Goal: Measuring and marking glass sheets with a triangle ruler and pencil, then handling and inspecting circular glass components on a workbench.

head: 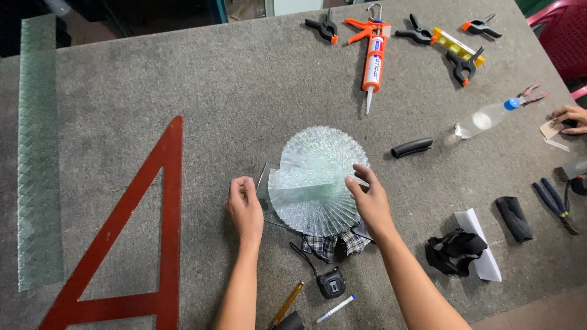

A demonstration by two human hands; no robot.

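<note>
A fan-shaped stack of textured clear glass strips [318,177] lies spread in a spiral on the grey carpeted table [232,85]. My left hand [246,206] rests at its left edge, fingers curled against a flat glass piece [265,194] under the fan. My right hand [369,198] touches the fan's right side, fingertips on the top strip. A checked cloth [333,243] sticks out beneath the fan's near edge.
A red triangular frame [131,244] and a long textured glass strip [38,159] lie at left. At the back are a caulking gun [374,55], clamps [324,27] and a yellow level [455,44]. A tape measure [331,284], pens, bottle [486,118], pliers [555,201] and another person's hand [568,116] are around.
</note>
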